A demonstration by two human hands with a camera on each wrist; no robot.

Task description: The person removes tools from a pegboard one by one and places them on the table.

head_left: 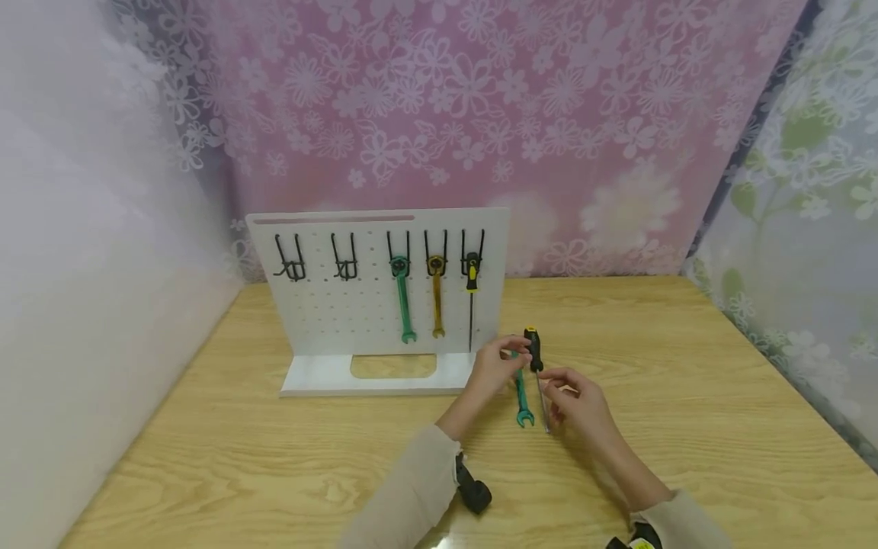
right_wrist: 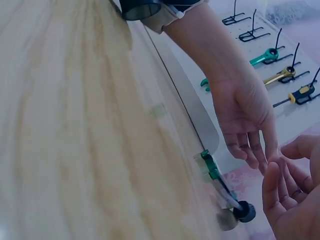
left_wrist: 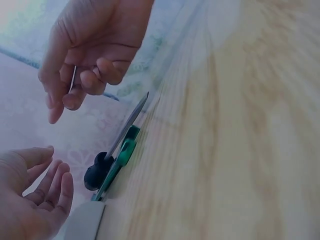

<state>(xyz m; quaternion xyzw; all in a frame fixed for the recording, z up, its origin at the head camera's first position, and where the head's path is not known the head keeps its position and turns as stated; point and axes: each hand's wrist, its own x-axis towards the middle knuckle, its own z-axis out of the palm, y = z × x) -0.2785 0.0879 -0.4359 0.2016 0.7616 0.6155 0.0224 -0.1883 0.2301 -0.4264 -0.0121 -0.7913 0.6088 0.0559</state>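
A green wrench and a screwdriver with a black handle and yellow end lie side by side on the table, right of the pegboard. Over the wrench's far end hovers my left hand, fingers loosely bent; in the left wrist view this hand holds nothing. Beside the screwdriver's shaft is my right hand. Its fingers are loosely curled around no visible object in the right wrist view. Both tools, the wrench and screwdriver, appear apart from the hands.
A white pegboard stands on the table with several black double hooks. On it hang a green wrench, a gold wrench and a yellow-black screwdriver. Two left hooks carry no tool. Floral curtains form the back.
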